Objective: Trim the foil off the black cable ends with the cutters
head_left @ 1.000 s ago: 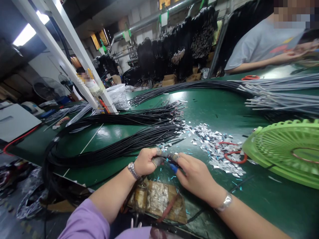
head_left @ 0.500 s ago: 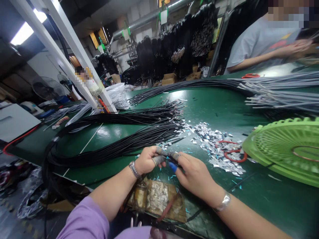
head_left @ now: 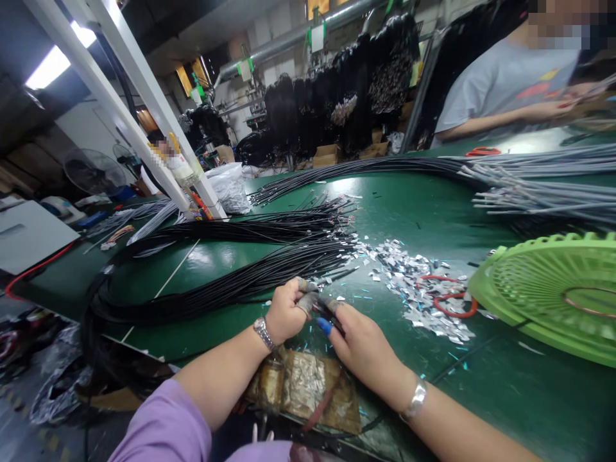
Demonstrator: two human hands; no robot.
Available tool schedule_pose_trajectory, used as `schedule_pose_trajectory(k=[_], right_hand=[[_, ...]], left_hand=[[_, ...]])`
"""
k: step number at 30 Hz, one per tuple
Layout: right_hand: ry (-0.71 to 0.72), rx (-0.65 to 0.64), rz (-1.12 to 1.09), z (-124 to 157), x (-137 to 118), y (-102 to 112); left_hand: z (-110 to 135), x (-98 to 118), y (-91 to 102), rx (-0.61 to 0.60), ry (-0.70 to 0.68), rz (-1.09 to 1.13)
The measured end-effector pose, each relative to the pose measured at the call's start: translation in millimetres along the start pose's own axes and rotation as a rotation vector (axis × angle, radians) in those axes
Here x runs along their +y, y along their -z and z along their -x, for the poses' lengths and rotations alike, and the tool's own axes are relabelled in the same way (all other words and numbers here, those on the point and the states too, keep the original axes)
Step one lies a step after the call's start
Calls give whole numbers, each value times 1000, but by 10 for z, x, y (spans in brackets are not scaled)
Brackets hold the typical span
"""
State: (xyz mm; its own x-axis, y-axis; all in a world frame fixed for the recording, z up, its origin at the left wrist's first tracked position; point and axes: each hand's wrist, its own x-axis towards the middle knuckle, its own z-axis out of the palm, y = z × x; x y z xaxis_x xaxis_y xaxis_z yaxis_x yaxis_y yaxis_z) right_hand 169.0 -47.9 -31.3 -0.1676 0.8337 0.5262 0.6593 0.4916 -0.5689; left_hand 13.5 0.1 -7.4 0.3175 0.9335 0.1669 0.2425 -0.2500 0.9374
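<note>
My left hand is closed, its thumb and fingers pinching the end of a black cable above the green table. Grey tape wraps some of its fingertips. My right hand closes around the same cable just to the right, with a blue cover on the thumb and grey tape on a finger. Fingers hide most of the cable's end. Just beyond my hands lies a thick bundle of black cables, with cut ends towards the middle of the table.
Silvery foil scraps and blue bits litter the table around red-handled scissors. To the right is a green slatted plastic basket, with grey cables behind it. A brown taped block sits at the near edge. A co-worker works across the table.
Both hands have shifted slightly, the right one a little left and down. They keep their hold on the cable. The co-worker's hands have moved slightly.
</note>
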Motion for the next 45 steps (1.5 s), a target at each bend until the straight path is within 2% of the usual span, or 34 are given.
schedule_pose_trajectory(k=[4, 8, 11, 15, 18, 24, 28, 31, 35, 38, 41, 45], right_hand=[[-240, -53, -259, -81, 23, 97], [-380, -22, -574, -167, 66, 115], [-366, -62, -666, -175, 88, 81], [-298, -71, -494, -138, 76, 82], [-262, -86, -456, -124, 58, 116], [-255, -176, -692, -136, 77, 125], [-307, -145, -662, -122, 90, 81], [-262, -142, -583, -105, 90, 72], [-181, -87, -395, -92, 83, 93], [-141, -32, -290, -92, 76, 99], [-117, -13, -263, -94, 67, 94], [-125, -11, -239, -98, 56, 90]], left_hand=[[-9, 3, 30, -46, 14, 21], [9, 5, 44, -165, -92, -62], [21, 11, 43, -221, -154, -116], [29, 20, 46, -298, -81, -39], [36, 25, 53, -321, -95, -34], [41, 32, 86, -272, -275, -197], [36, 39, 99, -274, -375, -293], [26, 44, 102, -335, -271, -203], [4, 39, 106, -444, -12, 60], [-22, 18, 105, -482, 143, 235], [-47, -2, 97, -487, 220, 323], [-59, 0, 83, -458, 230, 335]])
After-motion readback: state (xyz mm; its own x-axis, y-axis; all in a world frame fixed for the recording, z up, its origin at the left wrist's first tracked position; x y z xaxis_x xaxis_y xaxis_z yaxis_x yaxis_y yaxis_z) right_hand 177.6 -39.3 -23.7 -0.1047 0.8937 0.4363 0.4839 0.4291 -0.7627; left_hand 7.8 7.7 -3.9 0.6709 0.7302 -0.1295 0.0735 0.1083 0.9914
